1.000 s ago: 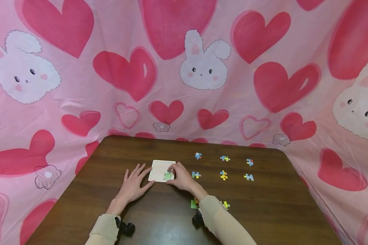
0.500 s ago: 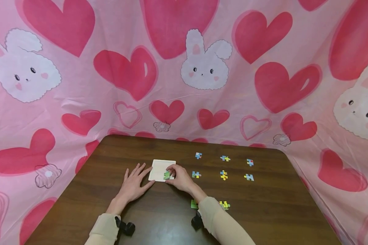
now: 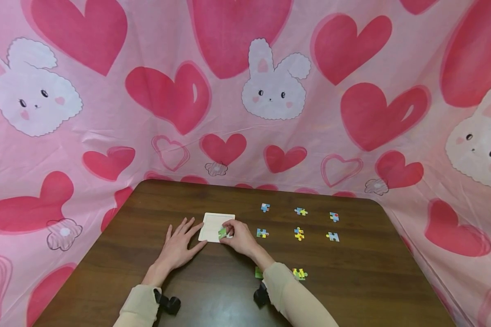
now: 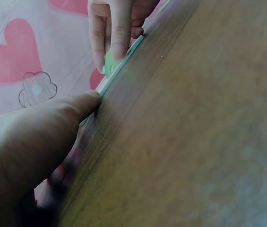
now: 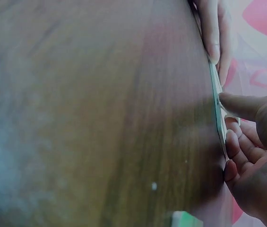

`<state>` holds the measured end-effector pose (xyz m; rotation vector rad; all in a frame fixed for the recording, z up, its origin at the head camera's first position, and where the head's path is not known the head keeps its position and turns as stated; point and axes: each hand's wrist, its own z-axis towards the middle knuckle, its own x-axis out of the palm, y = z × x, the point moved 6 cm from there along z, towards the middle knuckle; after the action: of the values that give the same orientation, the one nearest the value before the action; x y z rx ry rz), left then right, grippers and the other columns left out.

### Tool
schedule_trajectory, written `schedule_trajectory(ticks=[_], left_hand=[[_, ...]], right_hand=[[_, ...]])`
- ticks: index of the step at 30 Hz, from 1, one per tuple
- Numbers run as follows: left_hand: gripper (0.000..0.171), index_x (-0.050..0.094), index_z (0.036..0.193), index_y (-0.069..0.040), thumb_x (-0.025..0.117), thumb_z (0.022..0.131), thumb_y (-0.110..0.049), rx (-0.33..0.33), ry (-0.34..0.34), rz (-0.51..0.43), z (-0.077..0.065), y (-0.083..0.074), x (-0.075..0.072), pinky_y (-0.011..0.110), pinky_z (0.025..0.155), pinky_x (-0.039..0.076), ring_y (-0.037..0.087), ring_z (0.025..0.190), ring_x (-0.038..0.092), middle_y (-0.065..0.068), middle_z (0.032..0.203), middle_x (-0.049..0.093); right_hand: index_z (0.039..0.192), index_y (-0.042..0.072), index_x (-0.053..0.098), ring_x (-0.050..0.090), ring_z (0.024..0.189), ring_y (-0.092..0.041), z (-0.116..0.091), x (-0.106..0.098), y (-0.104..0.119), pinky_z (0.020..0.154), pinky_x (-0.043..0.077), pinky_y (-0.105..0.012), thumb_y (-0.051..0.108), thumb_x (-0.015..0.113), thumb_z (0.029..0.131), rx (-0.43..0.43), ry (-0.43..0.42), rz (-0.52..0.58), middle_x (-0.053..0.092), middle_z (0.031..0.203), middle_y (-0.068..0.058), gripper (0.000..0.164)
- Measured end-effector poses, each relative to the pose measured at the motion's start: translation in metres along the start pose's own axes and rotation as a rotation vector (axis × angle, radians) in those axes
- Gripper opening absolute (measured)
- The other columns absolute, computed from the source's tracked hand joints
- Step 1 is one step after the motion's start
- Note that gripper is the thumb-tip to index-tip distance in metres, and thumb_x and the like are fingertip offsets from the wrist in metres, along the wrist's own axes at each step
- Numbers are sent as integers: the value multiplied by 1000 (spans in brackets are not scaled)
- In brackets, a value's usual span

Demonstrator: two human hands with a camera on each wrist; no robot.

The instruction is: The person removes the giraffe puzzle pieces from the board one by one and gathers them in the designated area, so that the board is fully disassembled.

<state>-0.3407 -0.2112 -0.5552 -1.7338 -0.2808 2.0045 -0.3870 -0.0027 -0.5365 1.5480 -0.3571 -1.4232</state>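
A shallow white puzzle tray [image 3: 210,227] lies on the table. My left hand [image 3: 177,247] is spread beside it, with index fingertip and thumb at the tray's left edge. Over the tray's front right part, my right hand [image 3: 241,238] pinches a green jigsaw piece [image 3: 222,233] between thumb and fingers. That piece looks tilted, and the fingers partly cover it. From the left wrist, the green piece [image 4: 108,64] shows under the right fingertips, just above the tray's thin edge [image 4: 121,66]. In the right wrist view the right thumb [image 5: 239,105] is right at the tray edge.
Several loose jigsaw pieces lie spread right of the tray, among them a blue and yellow one [image 3: 263,233], a yellow one [image 3: 298,234] and a blue one [image 3: 333,236]. Nearer, a green piece [image 3: 259,272] is partly hidden by the right sleeve [image 3: 284,277].
The green piece in my right hand has gone from lying nearly flat to tilted, and the fingers have shifted slightly around it. My left hand has stayed in place.
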Motion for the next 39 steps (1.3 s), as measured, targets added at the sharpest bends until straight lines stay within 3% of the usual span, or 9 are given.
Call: schedule_trajectory(ticks=[11, 17, 25, 33, 39], left_hand=[[68, 59, 160, -19, 72, 102, -54, -2, 4, 14, 1, 1, 1, 84, 128, 10, 48, 167, 31, 21, 174, 45], [68, 59, 160, -19, 72, 102, -53, -5, 7, 19, 1, 1, 1, 84, 128, 10, 48, 167, 31, 21, 174, 45], [68, 60, 159, -19, 73, 102, -52, 1, 0, 15, 1, -1, 0, 84, 128, 10, 48, 167, 31, 21, 174, 45], [69, 59, 160, -19, 73, 101, -53, 6, 2, 11, 0, -1, 0, 84, 129, 9, 48, 167, 31, 21, 174, 44], [70, 58, 161, -19, 72, 102, -54, 0, 11, 13, -1, -1, 0, 84, 129, 9, 48, 168, 30, 20, 175, 44]], right_hand=[[116, 1, 73, 52, 75, -3, -1, -7, 1, 70, 47, -19, 8, 91, 88, -3, -45, 12, 69, 90, -6, 34], [118, -2, 70, 55, 74, -2, -3, -21, 10, 70, 49, -17, 4, 90, 88, -58, -79, 105, 71, 87, -12, 37], [124, -6, 58, 51, 70, -5, -12, -44, 14, 67, 43, -17, -3, 85, 91, -79, -57, 260, 67, 81, -22, 42], [125, -6, 57, 50, 70, -4, -33, -69, 9, 66, 41, -17, -4, 85, 91, -79, -68, 323, 66, 80, -16, 44], [126, -6, 56, 50, 69, -2, -50, -94, 4, 64, 41, -17, -5, 84, 91, -87, -88, 357, 65, 79, 1, 44]])
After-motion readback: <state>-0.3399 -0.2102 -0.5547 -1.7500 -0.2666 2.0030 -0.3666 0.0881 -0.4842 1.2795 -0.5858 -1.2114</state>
